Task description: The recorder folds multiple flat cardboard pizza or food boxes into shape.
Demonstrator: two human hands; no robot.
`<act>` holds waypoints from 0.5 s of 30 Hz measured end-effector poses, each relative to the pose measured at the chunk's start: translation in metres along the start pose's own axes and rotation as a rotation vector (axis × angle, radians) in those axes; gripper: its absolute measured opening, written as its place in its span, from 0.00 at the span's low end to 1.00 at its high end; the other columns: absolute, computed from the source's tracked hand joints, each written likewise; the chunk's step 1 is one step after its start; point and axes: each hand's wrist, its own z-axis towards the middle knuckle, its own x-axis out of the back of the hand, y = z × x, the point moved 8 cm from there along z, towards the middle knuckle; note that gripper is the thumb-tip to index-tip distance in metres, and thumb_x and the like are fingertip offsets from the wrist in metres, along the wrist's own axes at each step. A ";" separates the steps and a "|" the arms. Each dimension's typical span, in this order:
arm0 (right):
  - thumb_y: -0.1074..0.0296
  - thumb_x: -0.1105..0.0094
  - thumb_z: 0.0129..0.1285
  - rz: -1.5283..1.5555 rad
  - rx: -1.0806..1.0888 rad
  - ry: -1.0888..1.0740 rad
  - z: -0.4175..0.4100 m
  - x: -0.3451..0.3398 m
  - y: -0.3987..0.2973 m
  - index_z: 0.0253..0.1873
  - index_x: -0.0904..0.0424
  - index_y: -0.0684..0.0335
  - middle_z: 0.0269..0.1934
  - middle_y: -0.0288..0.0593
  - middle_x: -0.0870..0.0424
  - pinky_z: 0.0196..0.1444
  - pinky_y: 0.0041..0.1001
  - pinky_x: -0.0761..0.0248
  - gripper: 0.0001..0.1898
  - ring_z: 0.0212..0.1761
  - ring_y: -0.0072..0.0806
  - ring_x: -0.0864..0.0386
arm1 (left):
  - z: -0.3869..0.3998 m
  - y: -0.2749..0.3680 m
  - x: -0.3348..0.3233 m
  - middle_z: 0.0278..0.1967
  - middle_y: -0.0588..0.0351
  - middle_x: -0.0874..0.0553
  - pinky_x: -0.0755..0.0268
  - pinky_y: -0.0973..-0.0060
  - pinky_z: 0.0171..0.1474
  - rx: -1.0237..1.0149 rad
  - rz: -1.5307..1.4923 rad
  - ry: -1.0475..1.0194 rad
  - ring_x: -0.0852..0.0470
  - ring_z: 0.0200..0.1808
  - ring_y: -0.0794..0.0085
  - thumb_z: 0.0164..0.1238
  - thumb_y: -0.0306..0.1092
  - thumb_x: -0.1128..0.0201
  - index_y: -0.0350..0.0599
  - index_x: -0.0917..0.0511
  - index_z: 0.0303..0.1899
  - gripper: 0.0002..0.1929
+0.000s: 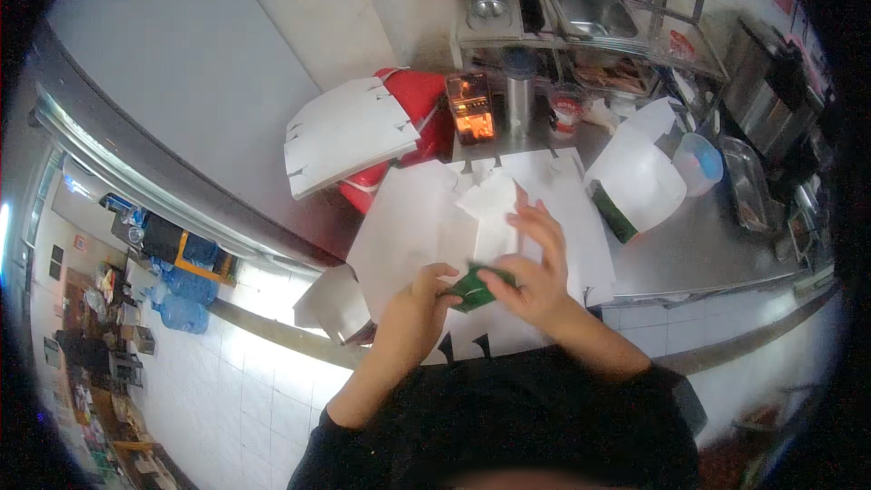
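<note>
Between my two hands is a small piece of folded green leaf or green sheet [474,292]; its exact kind cannot be told. My left hand [422,303] pinches its left edge between thumb and fingers. My right hand [537,265] has its thumb on the right side, and its other fingers reach up beside a white folded cardboard piece [495,218]. Beneath both hands lie large flat white cardboard blanks [408,218] with slotted edges. Another white folded carton piece [639,177] stands to the right, with a dark green strip [612,212] along its lower left edge.
A stack of white cardboard blanks [350,133] rests on a red bag [422,109] at the back left. Behind the work area stand a metal cylinder with a dark top [519,99], a red and white tub [565,116] and a steel rack with pans [595,10]. A translucent container [699,163] is at the right.
</note>
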 end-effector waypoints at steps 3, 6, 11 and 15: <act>0.63 0.20 0.49 0.047 0.022 -0.186 0.015 -0.006 -0.009 0.39 0.13 0.53 0.67 0.42 0.23 0.72 0.54 0.38 0.12 0.73 0.55 0.33 | -0.004 0.002 0.000 0.37 0.48 0.10 0.22 0.57 0.44 -0.019 -0.030 0.007 0.11 0.42 0.47 0.69 0.26 0.35 0.47 0.30 0.58 0.19; 0.63 0.20 0.49 0.127 0.024 -0.290 0.017 -0.011 -0.007 0.38 0.12 0.53 0.67 0.39 0.22 0.73 0.51 0.38 0.12 0.74 0.55 0.35 | -0.005 0.005 -0.002 0.36 0.50 0.10 0.21 0.58 0.43 -0.023 -0.046 0.014 0.11 0.42 0.48 0.69 0.26 0.35 0.47 0.30 0.58 0.19; 0.63 0.21 0.50 0.097 -0.025 -0.404 0.015 -0.018 -0.005 0.39 0.11 0.50 0.67 0.36 0.22 0.74 0.49 0.38 0.11 0.75 0.53 0.36 | -0.006 0.013 0.000 0.35 0.51 0.09 0.21 0.59 0.43 -0.100 0.006 0.031 0.11 0.41 0.50 0.69 0.26 0.34 0.48 0.31 0.61 0.22; 0.61 0.21 0.51 0.231 -0.077 -0.414 0.018 -0.010 -0.004 0.44 0.10 0.49 0.71 0.41 0.26 0.74 0.50 0.39 0.14 0.75 0.54 0.36 | -0.005 0.017 0.002 0.37 0.51 0.11 0.22 0.58 0.44 -0.176 0.036 0.074 0.12 0.41 0.49 0.66 0.26 0.32 0.46 0.24 0.57 0.19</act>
